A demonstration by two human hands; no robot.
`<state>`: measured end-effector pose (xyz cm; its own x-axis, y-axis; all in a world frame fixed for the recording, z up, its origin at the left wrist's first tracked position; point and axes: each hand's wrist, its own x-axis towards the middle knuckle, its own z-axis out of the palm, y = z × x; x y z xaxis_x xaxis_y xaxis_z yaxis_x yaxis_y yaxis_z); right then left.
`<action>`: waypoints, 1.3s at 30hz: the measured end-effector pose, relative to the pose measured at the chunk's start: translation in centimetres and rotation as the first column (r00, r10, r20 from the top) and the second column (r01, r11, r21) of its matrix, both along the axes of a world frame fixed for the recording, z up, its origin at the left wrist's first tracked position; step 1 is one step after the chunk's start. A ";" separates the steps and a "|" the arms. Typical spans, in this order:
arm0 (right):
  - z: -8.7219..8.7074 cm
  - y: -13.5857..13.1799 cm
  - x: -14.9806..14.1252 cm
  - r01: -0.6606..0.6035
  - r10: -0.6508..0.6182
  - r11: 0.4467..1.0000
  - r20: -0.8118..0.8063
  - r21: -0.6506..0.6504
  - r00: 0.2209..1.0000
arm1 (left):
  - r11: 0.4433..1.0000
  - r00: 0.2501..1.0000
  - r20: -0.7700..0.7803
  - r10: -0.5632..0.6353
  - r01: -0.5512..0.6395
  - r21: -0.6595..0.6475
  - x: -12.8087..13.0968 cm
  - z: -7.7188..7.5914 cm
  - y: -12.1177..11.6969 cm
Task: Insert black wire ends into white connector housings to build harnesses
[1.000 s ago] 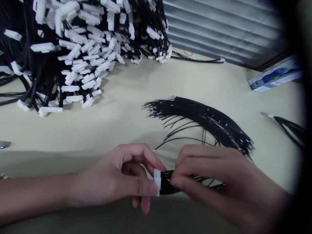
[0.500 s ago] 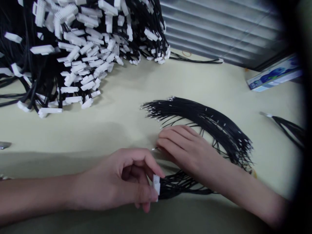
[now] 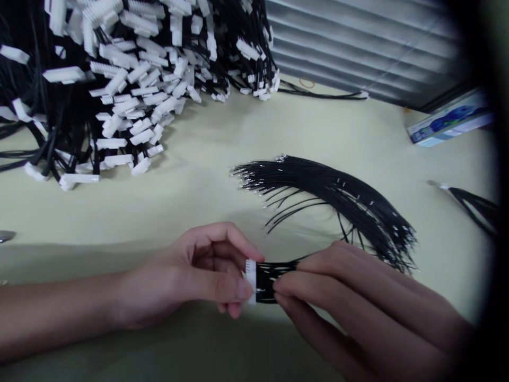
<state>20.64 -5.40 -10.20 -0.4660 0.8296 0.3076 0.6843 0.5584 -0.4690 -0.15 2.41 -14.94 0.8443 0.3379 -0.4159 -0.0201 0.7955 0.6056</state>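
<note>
Between the thumb and fingers of my left hand (image 3: pixel 199 273) is a white connector housing (image 3: pixel 251 281), held by its ends. Black wires (image 3: pixel 266 281) run from its right side toward my right hand (image 3: pixel 353 297). The right hand's thumb and forefinger are pinched together close to the housing, on a thin black wire whose crimped tip shows beside it. Its other fingers lie over the wire bundle and hide the rest of it. Just beyond the hands lies a loose bundle of black wires (image 3: pixel 318 183) with small metal terminals at the ends.
A large heap of black cables with white connectors (image 3: pixel 139 101) fills the back left of the table (image 3: pixel 191 175). At the back stand grey slats (image 3: pixel 350 42) and a blue-and-white box (image 3: pixel 449 122). A separate black cable (image 3: pixel 469 207) lies at the right edge.
My right hand has come from the loose wire bundle down and right to the housing, bringing a wire in its pinch. The left hand has raised the connector slightly.
</note>
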 end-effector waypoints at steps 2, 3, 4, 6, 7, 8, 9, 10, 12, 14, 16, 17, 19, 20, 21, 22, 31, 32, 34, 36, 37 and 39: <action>0.0 0.0 0.2 -0.009 0.008 1.000 0.024 0.014 1.000 | 1.000 1.000 0.010 -0.004 0.004 0.002 0.0 0.0 0.0; 0.0 0.0 0.2 -0.019 0.018 1.000 0.042 0.023 0.999 | 1.000 1.000 0.017 -0.006 0.006 0.003 0.0 0.0 0.0; 0.0 -0.1 0.3 -0.035 0.033 0.999 0.063 0.029 0.997 | 1.000 1.000 0.022 -0.005 0.005 0.007 0.0 0.0 -0.1; -0.1 -0.1 0.3 -0.029 0.025 0.998 0.082 0.052 0.996 | 1.000 1.000 0.026 -0.009 0.009 0.014 0.0 0.0 -0.1; -0.1 -0.2 0.4 -0.027 0.022 0.998 0.093 0.053 0.995 | 1.000 1.000 0.024 -0.011 0.011 0.017 -0.1 0.0 -0.2; -0.1 -0.3 0.4 -0.030 0.025 0.998 0.107 0.051 0.994 | 1.000 1.000 0.023 -0.011 0.011 0.015 -0.1 0.0 -0.2; 0.0 -0.3 0.4 -0.041 0.035 0.998 0.124 0.046 0.992 | 1.000 1.000 0.019 -0.011 0.011 0.011 -0.1 0.0 -0.2; 0.1 -0.4 0.5 -0.050 0.044 0.998 0.144 0.037 0.989 | 1.000 1.000 0.018 -0.010 0.010 0.007 -0.1 0.1 -0.2; 0.4 -0.4 0.6 -0.070 0.068 0.998 0.175 0.008 0.982 | 1.000 1.000 0.019 -0.010 0.010 0.002 -0.1 0.1 -0.2; 0.6 -0.4 0.6 -0.069 0.069 0.998 0.179 -0.007 0.981 | 1.000 1.000 0.020 -0.011 0.011 0.001 -0.1 0.1 -0.1; 0.7 -0.4 0.6 -0.066 0.066 0.998 0.179 -0.007 0.982 | 1.000 1.000 0.017 -0.008 0.008 0.006 -0.1 0.1 0.0; 0.6 -0.4 0.6 -0.073 0.073 0.997 0.184 -0.004 0.980 | 1.000 1.000 0.014 -0.009 0.009 0.009 -0.1 0.1 0.0; 0.5 -0.5 0.6 -0.081 0.082 0.997 0.196 -0.010 0.977 | 1.000 1.000 0.007 -0.013 0.013 0.015 -0.1 0.1 0.0; 0.3 -0.6 0.6 -0.076 0.077 0.997 0.193 -0.015 0.978 | 1.000 1.000 0.005 -0.015 0.015 0.014 -0.1 0.2 0.0; 0.2 -0.8 0.6 -0.061 0.063 0.998 0.182 -0.015 0.981 | 1.000 1.000 0.003 -0.018 0.018 0.012 -0.1 0.2 0.0; 0.0 -1.0 0.5 -0.039 0.040 0.999 0.163 -0.008 0.986 | 1.000 1.000 0.005 -0.018 0.018 0.009 -0.1 0.2 -0.1; -0.4 -0.8 0.2 -0.049 0.034 0.996 0.191 0.074 0.981 | 1.000 1.000 -0.008 -0.013 0.013 -0.002 0.2 0.3 0.0; -0.4 -0.6 0.1 -0.054 0.031 0.993 0.194 0.109 0.980 | 1.000 1.000 -0.011 -0.013 0.013 -0.007 0.2 0.4 0.0; -0.4 -0.4 -0.1 -0.029 -0.007 0.983 0.193 0.181 0.981 | 1.000 1.000 -0.015 -0.011 0.011 -0.011 0.2 0.4 0.0; -0.5 -0.3 -0.4 0.013 -0.062 0.965 0.182 0.261 0.981 | 1.000 1.000 -0.007 0.001 -0.001 -0.014 0.1 0.3 -0.1; -0.5 -0.4 -0.5 0.026 -0.081 0.956 0.180 0.293 0.980 | 1.000 1.000 -0.001 0.008 -0.008 -0.015 0.1 0.2 -0.2; -0.6 -0.6 -0.6 0.016 -0.081 0.952 0.202 0.304 0.976 | 1.000 1.000 0.021 0.021 -0.021 -0.022 0.1 0.0 -0.3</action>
<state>19.99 -5.95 -10.83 -0.5083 0.7376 0.4445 0.7789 0.6139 -0.1280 -0.05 2.15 -14.92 0.8459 0.3465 -0.4055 -0.0494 0.8079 0.5872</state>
